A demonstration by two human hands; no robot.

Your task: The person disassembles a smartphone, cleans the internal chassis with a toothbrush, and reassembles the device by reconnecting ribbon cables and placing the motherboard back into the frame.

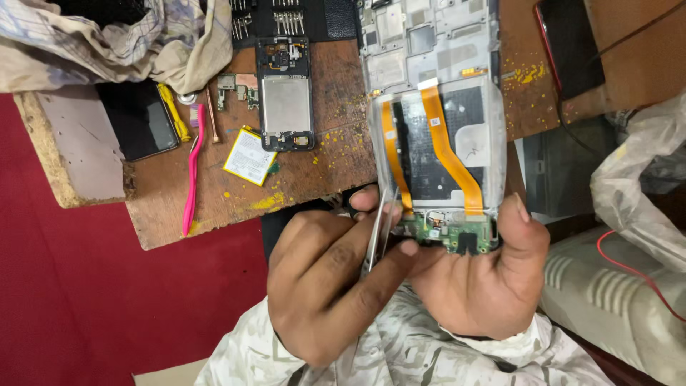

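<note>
Head view: my right hand [486, 275] cradles the opened phone [436, 129] by its lower end; my left hand [332, 275] pinches tweezers [379, 229], tips at the small green board [446, 232]. Step in hand, I judge: working that board; next calls for a steady, light lift

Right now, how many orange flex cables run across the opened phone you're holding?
2. A narrow orange flex cable runs down the left side of the opened phone; a wider one crosses the middle toward the bottom board. Others may be hidden under the hands.
</note>
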